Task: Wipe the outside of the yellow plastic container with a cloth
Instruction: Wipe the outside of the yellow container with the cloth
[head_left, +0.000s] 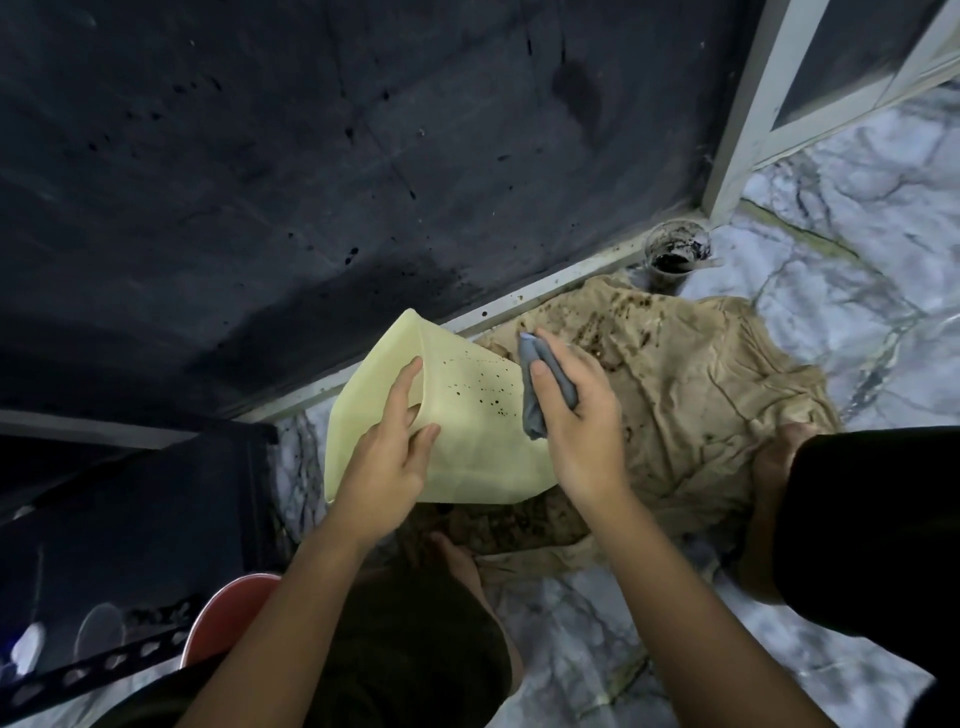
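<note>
A pale yellow plastic container is held tilted above the floor, its upper face speckled with dark spots. My left hand grips its left edge, thumb on the top face and fingers wrapped around the side. My right hand holds a folded grey cloth pressed against the container's right edge.
A stained tan sheet lies crumpled on the marble floor under the container. A dirty cup stands by the white door frame. A dark spattered wall is ahead; a black rack and red bucket stand at left.
</note>
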